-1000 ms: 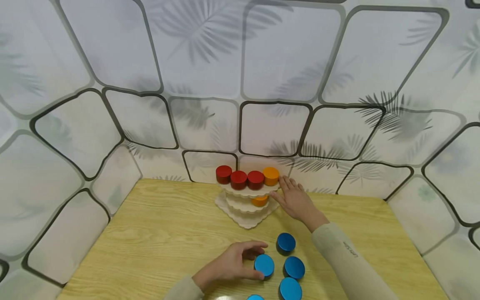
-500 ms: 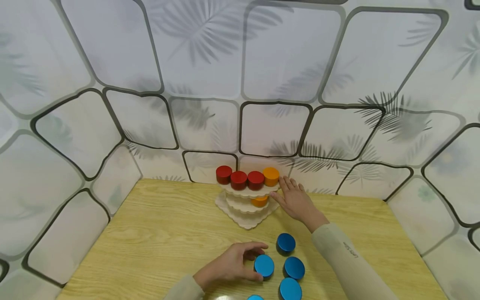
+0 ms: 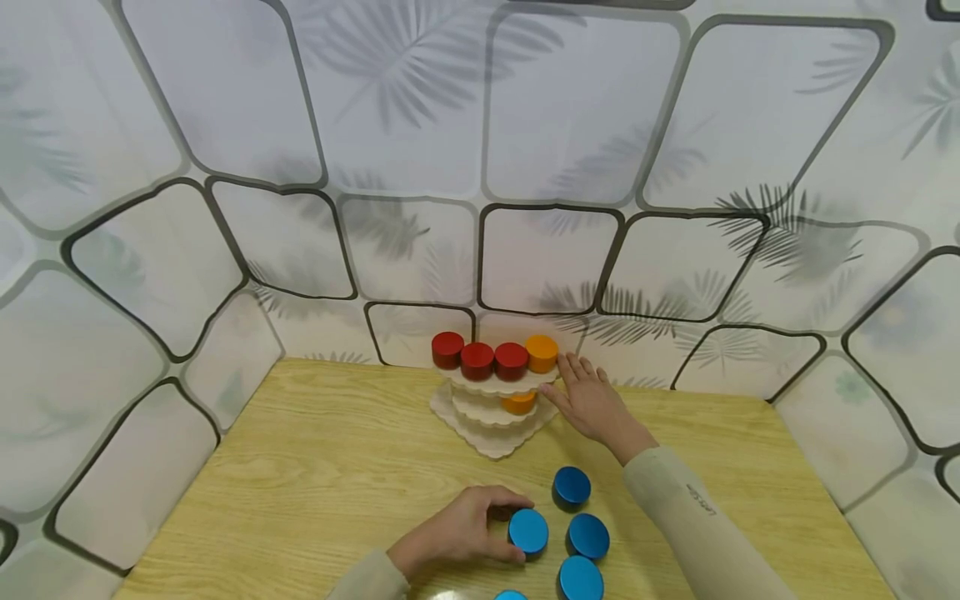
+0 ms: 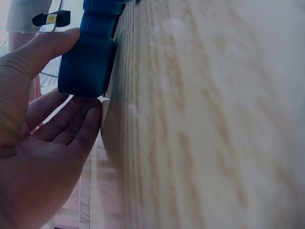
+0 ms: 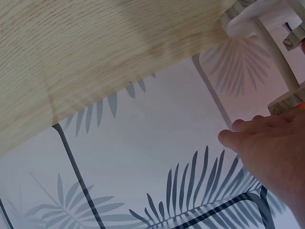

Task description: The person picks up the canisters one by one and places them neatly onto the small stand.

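Observation:
My left hand [image 3: 476, 527] is around a light-blue round block [image 3: 528, 532], thumb on its near side and fingers on its far side. From the left wrist view, thumb and fingers of the left hand [image 4: 43, 114] touch opposite sides of the blue block [image 4: 86, 67], which stands at the wooden surface. My right hand [image 3: 596, 402] lies with straight fingers against the right edge of a pale tiered stand [image 3: 491, 435]. Three red blocks [image 3: 477, 360] and an orange block [image 3: 542, 353] sit on its top tier. Another orange block [image 3: 519, 402] is partly hidden on a lower tier.
Blue blocks stand on the table right of the left hand: a dark one [image 3: 572, 487], a mid-blue one [image 3: 588, 536] and a lighter one [image 3: 581, 578]. Another light-blue block [image 3: 511, 595] is cut off by the frame. Patterned walls [image 3: 555, 258] enclose the wooden table [image 3: 337, 450].
The upper finger of my left hand has come down slightly towards the light-blue block. My right hand and the blocks stay where they were.

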`<action>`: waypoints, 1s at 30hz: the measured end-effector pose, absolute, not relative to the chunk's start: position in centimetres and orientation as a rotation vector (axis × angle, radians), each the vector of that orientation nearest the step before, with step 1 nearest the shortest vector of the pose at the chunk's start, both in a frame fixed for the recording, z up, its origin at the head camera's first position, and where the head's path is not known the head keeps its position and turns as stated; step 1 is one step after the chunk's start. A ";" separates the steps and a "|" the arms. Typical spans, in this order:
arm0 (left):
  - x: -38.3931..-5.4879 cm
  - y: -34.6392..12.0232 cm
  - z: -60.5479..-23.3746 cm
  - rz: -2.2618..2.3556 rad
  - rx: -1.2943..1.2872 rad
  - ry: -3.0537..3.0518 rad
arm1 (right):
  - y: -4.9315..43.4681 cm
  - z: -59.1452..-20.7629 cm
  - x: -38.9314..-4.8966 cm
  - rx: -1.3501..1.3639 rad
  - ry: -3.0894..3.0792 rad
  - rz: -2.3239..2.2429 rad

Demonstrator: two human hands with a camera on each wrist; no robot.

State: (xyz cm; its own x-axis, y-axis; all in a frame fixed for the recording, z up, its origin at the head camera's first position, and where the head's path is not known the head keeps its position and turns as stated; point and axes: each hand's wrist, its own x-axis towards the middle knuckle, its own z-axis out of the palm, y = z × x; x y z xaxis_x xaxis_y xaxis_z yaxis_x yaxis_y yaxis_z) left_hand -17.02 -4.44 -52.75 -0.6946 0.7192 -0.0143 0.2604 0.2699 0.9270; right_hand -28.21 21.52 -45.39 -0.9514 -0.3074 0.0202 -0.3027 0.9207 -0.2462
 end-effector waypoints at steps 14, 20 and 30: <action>-17.1 -4.5 -52.6 1.407 0.875 2.130 | 21.4 -45.2 -28.1 -0.470 3.045 -0.388; -17.7 -5.0 -52.1 1.506 0.803 2.155 | 21.4 -45.1 -28.1 -0.473 3.044 -0.390; -19.2 -6.2 -50.4 1.641 0.740 2.237 | 21.5 -45.3 -28.2 -0.497 3.048 -0.410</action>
